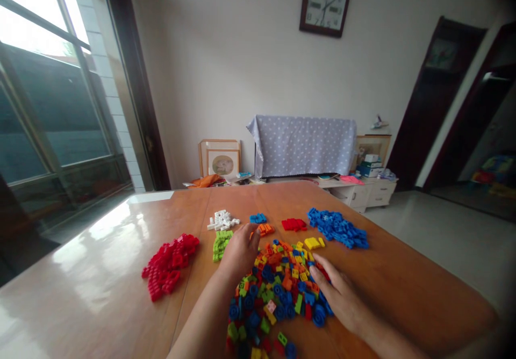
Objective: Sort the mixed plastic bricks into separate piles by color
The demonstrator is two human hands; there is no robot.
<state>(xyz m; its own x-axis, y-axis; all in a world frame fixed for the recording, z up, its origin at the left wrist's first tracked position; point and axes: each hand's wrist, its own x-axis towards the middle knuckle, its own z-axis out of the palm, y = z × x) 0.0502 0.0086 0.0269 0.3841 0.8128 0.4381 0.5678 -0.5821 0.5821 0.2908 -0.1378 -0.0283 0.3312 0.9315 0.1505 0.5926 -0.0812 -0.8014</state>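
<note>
My left hand (241, 251) reaches over the table, its fingers curled together beside a small group of orange toy bricks (265, 230). What its fingertips hold, if anything, is hidden. My right hand (338, 289) rests at the right edge of a big mixed pile of toy bricks (288, 289), with fingers stretched out and touching it. Close to my left hand lie lime green bricks (220, 245), partly covered by it, and a few blue bricks (258, 218). Yellow bricks (313, 243) sit just beyond my right fingertips.
On the wooden table (108, 289) are also pinkish-red bricks (169, 267) at left, white bricks (222, 220), red bricks (294, 224) and a large blue heap (337, 228) at right. A low white cabinet (360, 193) and a cloth-covered object (304, 145) stand behind the table.
</note>
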